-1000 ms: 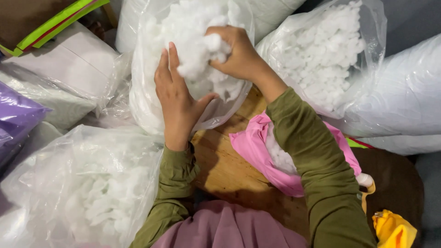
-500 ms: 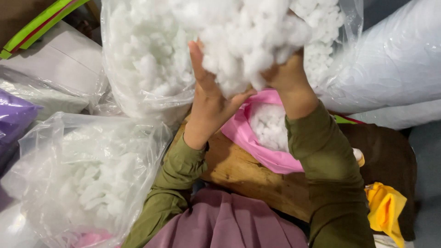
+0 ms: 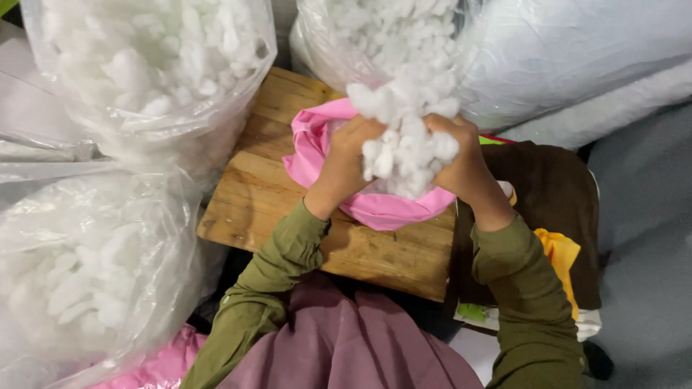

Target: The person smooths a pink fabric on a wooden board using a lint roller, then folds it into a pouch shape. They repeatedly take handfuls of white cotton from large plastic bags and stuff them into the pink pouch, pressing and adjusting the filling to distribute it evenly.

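Both hands hold one big clump of white fluffy stuffing (image 3: 407,137) over a pink fabric cover (image 3: 317,140) that lies on a wooden board (image 3: 259,194). My left hand (image 3: 346,162) grips the clump from the left and my right hand (image 3: 458,162) grips it from the right. The clump's lower part sits inside the cover's opening. Both sleeves are olive green.
Clear plastic bags full of white stuffing stand at the upper left (image 3: 144,65), lower left (image 3: 86,266) and top middle (image 3: 375,36). A large white bag (image 3: 577,57) lies at the upper right. A brown cloth (image 3: 555,194) and a yellow cloth (image 3: 559,256) lie to the right.
Both hands pulled a clump of stuffing out of the bag and brought it down toward me, onto the pink cover. The view tilted down with them.
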